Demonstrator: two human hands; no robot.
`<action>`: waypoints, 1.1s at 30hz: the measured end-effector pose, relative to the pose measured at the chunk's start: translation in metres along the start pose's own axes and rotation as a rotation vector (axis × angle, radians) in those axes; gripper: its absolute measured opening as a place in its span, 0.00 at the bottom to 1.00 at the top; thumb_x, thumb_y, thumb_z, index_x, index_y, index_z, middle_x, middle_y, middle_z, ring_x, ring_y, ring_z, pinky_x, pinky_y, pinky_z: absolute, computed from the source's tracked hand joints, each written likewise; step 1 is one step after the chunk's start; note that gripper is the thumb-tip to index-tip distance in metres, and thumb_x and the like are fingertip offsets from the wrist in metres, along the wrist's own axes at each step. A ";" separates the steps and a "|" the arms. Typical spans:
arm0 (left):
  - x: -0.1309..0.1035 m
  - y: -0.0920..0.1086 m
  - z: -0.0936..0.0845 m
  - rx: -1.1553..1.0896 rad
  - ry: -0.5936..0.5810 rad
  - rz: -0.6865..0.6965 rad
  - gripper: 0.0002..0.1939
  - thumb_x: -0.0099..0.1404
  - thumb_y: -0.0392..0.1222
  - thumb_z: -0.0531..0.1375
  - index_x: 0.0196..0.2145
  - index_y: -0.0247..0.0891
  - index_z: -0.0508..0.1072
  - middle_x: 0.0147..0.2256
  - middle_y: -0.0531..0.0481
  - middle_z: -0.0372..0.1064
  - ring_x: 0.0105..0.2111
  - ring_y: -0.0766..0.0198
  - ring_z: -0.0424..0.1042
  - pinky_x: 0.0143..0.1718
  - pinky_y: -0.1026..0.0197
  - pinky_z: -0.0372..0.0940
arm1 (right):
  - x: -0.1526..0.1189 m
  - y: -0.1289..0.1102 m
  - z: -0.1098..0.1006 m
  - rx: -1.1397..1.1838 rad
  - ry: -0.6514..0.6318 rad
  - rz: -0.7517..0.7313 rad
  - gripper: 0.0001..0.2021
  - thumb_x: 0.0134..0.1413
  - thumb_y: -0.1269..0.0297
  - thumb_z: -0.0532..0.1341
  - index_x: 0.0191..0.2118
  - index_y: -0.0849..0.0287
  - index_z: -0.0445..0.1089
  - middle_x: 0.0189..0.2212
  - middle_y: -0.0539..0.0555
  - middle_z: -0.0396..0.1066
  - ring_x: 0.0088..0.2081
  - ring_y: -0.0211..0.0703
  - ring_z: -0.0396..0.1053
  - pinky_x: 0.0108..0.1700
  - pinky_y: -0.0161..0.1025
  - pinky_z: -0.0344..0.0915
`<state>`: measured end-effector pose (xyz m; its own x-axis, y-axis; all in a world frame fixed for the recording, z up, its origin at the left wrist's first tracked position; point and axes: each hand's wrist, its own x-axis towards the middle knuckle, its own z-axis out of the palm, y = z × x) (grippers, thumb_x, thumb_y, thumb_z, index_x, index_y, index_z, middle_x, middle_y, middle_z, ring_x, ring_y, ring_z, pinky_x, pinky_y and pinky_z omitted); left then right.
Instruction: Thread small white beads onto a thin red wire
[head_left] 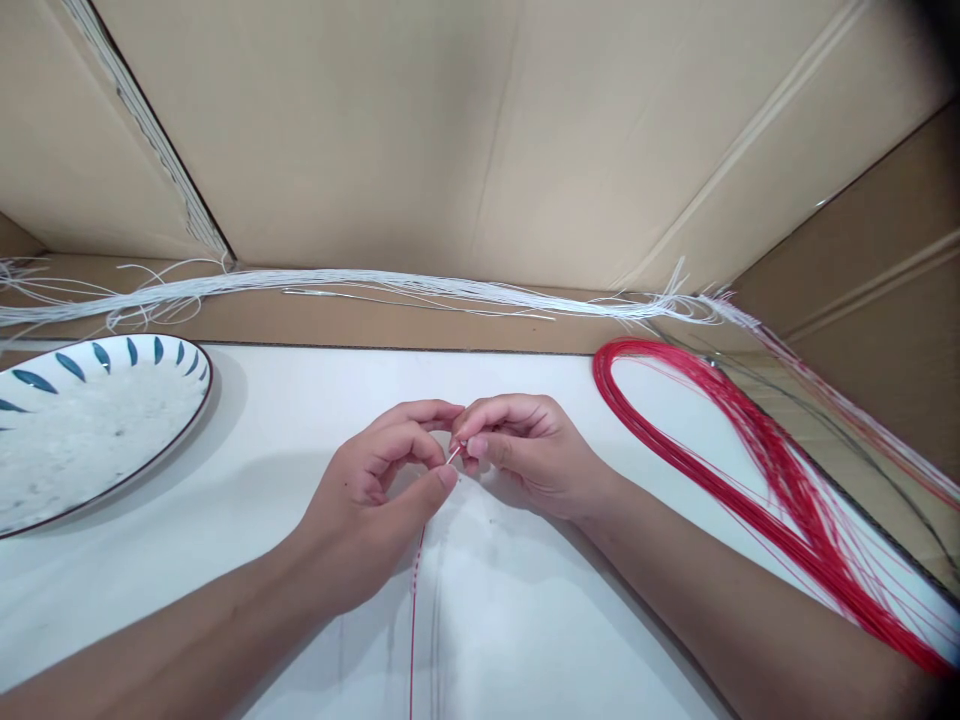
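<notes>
In the middle of the view my two hands meet just above the white tabletop. My left hand (390,490) pinches a thin cord between thumb and index finger. From beneath that hand a red cord (412,620) hangs toward the near edge, with a short stretch of red and white marks near its top. My right hand (532,450) also pinches, thumb against index finger, at a small bit of red and white cord (454,454) that shows between the fingertips. Fine detail there is too small to make out.
On the left stands an oval plate (206,385) with blue leaf marks, full of tiny whitish pieces. A bundle of red cords (652,435) loops on the right. White cords (360,280) run along the back, before a cardboard wall (420,130).
</notes>
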<state>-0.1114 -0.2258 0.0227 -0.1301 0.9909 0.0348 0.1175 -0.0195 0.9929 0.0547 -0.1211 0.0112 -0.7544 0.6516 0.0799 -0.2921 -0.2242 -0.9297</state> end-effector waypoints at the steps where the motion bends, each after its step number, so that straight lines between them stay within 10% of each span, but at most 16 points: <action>1: 0.000 0.000 0.000 0.001 0.008 -0.001 0.12 0.66 0.45 0.63 0.25 0.44 0.75 0.55 0.48 0.74 0.53 0.50 0.74 0.54 0.48 0.69 | 0.000 0.000 0.000 -0.020 -0.004 -0.013 0.03 0.53 0.65 0.75 0.33 0.57 0.83 0.27 0.51 0.76 0.29 0.36 0.72 0.35 0.38 0.71; 6: -0.001 0.001 0.001 0.041 0.028 0.000 0.13 0.67 0.44 0.63 0.24 0.43 0.74 0.55 0.50 0.73 0.52 0.51 0.75 0.50 0.50 0.72 | -0.001 0.000 0.002 -0.057 0.007 -0.047 0.02 0.53 0.66 0.74 0.33 0.56 0.82 0.28 0.51 0.77 0.30 0.36 0.72 0.36 0.38 0.71; 13: -0.002 -0.001 0.001 0.011 -0.015 -0.039 0.13 0.67 0.48 0.64 0.26 0.42 0.73 0.61 0.51 0.68 0.47 0.53 0.77 0.19 0.66 0.65 | -0.002 0.000 0.004 -0.035 0.029 -0.032 0.03 0.52 0.68 0.74 0.31 0.58 0.80 0.26 0.50 0.75 0.29 0.35 0.70 0.33 0.36 0.68; 21: -0.004 -0.002 0.001 0.020 -0.022 0.037 0.12 0.69 0.42 0.63 0.27 0.43 0.73 0.59 0.51 0.70 0.58 0.51 0.72 0.43 0.58 0.76 | -0.003 -0.002 0.004 -0.014 0.022 -0.008 0.05 0.52 0.68 0.74 0.31 0.58 0.79 0.28 0.50 0.74 0.30 0.35 0.71 0.35 0.37 0.71; 33: -0.003 -0.001 0.000 0.060 -0.027 0.097 0.10 0.69 0.40 0.62 0.28 0.41 0.73 0.58 0.46 0.72 0.59 0.47 0.72 0.48 0.49 0.77 | -0.002 -0.001 0.001 0.014 -0.035 -0.030 0.04 0.54 0.73 0.72 0.33 0.57 0.81 0.30 0.51 0.76 0.33 0.35 0.73 0.38 0.37 0.72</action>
<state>-0.1111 -0.2285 0.0212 -0.0889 0.9880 0.1261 0.1875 -0.1078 0.9763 0.0562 -0.1233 0.0126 -0.7652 0.6323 0.1209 -0.3234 -0.2152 -0.9214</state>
